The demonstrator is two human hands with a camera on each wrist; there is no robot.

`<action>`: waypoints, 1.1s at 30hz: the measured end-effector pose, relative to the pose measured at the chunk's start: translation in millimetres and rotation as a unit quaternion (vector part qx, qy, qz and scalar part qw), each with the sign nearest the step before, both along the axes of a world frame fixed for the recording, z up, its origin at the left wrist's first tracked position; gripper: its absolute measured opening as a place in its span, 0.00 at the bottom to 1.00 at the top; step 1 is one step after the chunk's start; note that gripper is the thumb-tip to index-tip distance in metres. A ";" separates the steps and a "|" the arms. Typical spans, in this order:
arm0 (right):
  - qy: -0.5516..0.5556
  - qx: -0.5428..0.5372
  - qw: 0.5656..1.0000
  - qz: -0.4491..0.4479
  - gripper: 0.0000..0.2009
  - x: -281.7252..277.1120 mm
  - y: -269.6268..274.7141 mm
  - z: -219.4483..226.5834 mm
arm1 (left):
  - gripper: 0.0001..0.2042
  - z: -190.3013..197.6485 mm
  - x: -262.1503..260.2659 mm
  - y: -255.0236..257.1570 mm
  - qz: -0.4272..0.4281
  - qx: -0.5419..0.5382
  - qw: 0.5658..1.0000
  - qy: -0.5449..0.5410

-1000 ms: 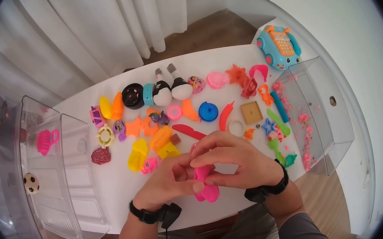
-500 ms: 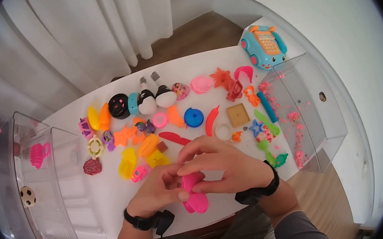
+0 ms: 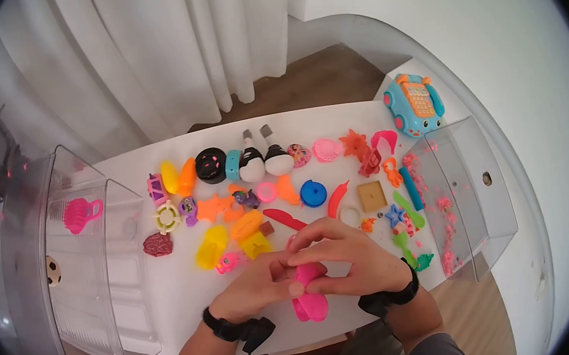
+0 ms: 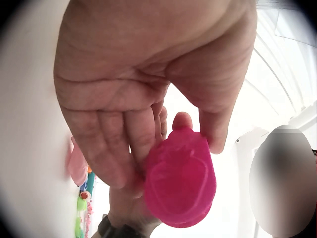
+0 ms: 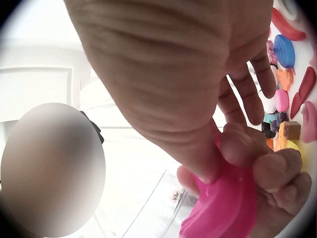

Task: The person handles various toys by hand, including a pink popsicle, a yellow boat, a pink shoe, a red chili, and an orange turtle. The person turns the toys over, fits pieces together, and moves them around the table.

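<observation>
Both hands hold one bright pink plastic mould over the near side of the table. My left hand pinches it from the left with the thumb in front. From the right, my right hand pinches its upper part between thumb and fingers. In the left wrist view the mould shows a rounded face with a raised outline, and fingers hide its upper end. The right wrist view has the mould below the right thumb, with the left fingertips beside it.
Toys and moulds lie across the white table, among them a red knife, a blue round lid and a yellow mould. Clear bins stand at left and right. A toy telephone sits behind the right bin.
The head view has shifted, so the table appears lower and further right than half a second ago. Both hands keep their pinch on the pink mould, with little change in their pose.
</observation>
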State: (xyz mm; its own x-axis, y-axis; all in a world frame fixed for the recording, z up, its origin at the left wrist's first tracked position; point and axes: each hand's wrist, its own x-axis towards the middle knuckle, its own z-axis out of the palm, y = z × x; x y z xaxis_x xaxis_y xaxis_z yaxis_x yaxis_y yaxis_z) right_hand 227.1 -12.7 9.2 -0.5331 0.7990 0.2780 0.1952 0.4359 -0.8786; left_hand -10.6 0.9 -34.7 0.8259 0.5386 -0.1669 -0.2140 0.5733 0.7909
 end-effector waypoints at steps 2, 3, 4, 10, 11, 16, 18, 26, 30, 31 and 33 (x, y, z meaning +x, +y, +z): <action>-0.004 -0.018 1.000 -0.013 0.25 0.5 0.1 2.7 | 0.28 2.4 2.2 -1.6 0.009 -0.007 1.000 -0.005; -0.004 -0.018 1.000 -0.007 0.25 0.8 0.2 3.2 | 0.28 3.5 2.8 -2.0 0.011 -0.014 1.000 -0.009; -0.012 -0.034 0.999 -0.002 0.24 1.4 0.1 3.5 | 0.28 4.1 3.4 -2.0 0.015 -0.014 1.000 -0.009; -0.014 -0.060 0.998 0.011 0.23 2.2 1.9 3.0 | 0.28 5.5 4.1 1.3 -0.014 -0.008 0.999 -0.030; -0.009 -0.061 0.998 0.009 0.23 2.3 2.0 2.3 | 0.35 7.3 4.8 2.1 -0.022 -0.018 0.999 -0.018; 0.000 -0.055 0.998 -0.036 0.20 0.8 3.8 7.3 | 0.43 12.9 7.1 -1.7 -0.004 -0.020 1.000 0.008; 0.003 -0.048 0.997 -0.056 0.18 3.0 2.9 8.5 | 0.45 17.8 6.8 -2.9 0.017 -0.037 0.999 0.012; 0.260 -0.184 0.948 -0.024 0.09 19.3 -0.7 -1.0 | 0.42 7.2 5.5 0.6 -0.001 -0.004 1.000 0.000; 0.359 -0.198 0.903 -0.129 0.06 7.8 0.2 2.8 | 0.41 6.4 7.2 -0.5 0.009 0.001 1.000 0.017; 0.328 -0.193 0.907 -0.182 0.06 5.4 0.3 2.9 | 0.41 7.6 8.7 -2.1 0.007 0.000 1.000 0.017; 0.296 -0.188 0.906 -0.238 0.07 6.3 0.0 1.8 | 0.39 11.5 11.6 -6.6 0.048 -0.029 0.998 0.038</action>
